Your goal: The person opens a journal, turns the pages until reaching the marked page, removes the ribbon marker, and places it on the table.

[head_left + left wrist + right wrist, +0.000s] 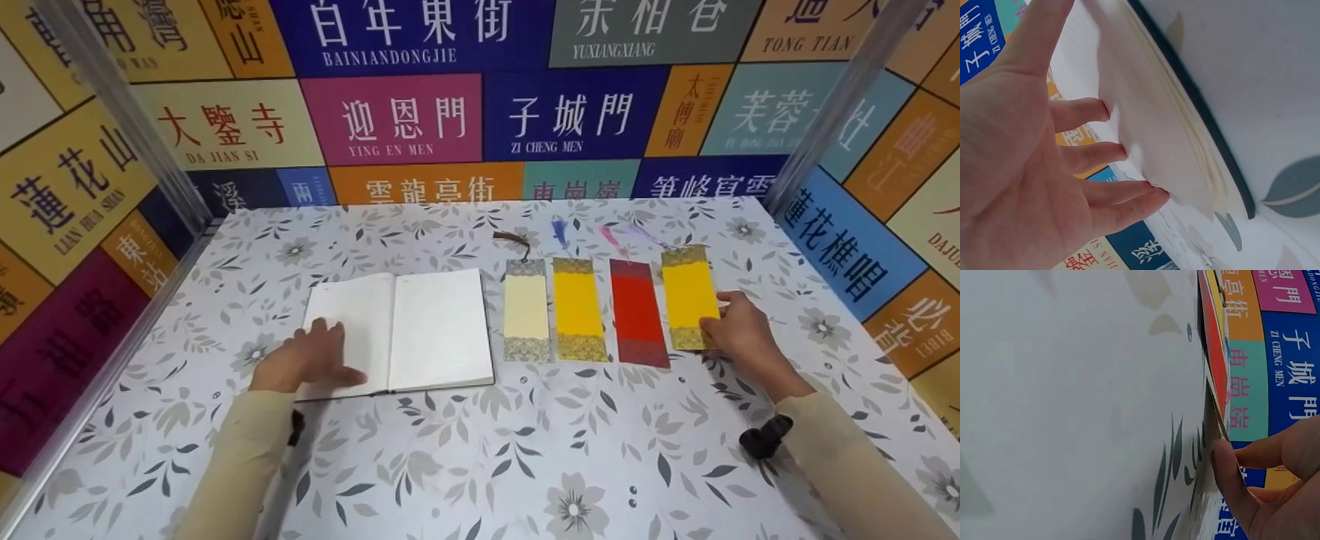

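Note:
An open notebook (442, 330) with blank white pages and a dark cover lies left of the middle of the table. My left hand (304, 356) rests on its left page, fingertips on the paper and thumb towards the lower edge. In the left wrist view the fingers (1086, 109) spread over the page. At the far right, my right hand (746, 337) pinches the right edge of a yellow bookmark (690, 292) between thumb and fingers. The right wrist view shows that edge slightly raised off the tabletop, the thumb (1230, 472) on its near side.
Between notebook and right hand lie a cream bookmark (526, 307), another yellow bookmark (577, 304) and a red bookmark (639, 311), their tassels pointing away from me. The table (465, 465) has a leaf-patterned cover. Colourful panels with lettering (405, 116) stand behind and at both sides.

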A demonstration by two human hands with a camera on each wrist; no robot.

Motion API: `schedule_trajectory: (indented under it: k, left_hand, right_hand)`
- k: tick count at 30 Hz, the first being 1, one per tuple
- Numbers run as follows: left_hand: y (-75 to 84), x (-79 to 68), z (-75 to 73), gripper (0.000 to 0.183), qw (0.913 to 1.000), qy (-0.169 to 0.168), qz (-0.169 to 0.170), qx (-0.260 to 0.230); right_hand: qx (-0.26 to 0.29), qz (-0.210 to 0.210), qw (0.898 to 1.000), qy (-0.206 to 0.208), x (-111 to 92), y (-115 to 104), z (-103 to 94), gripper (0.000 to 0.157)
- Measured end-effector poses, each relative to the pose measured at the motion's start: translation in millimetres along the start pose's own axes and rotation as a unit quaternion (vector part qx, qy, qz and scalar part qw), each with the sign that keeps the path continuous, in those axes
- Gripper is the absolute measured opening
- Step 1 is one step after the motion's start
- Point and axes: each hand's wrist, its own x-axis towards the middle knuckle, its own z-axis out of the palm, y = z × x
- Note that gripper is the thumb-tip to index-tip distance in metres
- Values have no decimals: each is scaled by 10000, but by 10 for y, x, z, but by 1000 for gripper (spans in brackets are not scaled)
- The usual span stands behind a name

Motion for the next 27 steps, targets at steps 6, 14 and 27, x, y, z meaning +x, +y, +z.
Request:
schedule_trajectory:
  k: [6, 14, 27]
  left_hand:
    - [5, 1, -9, 98, 9999, 13, -53, 96]
    - [11, -12, -29, 99, 10000, -14, -85, -38]
    - [-16, -27, -48, 89, 9998, 15, 166, -94]
  right_hand:
    - [-625, 138, 9976, -247, -69, -21, 4, 76]
    - [-1566, -152, 9875, -62, -142, -56, -20, 70]
    - [-1872, -451, 9812, -136, -187, -221, -12, 56]
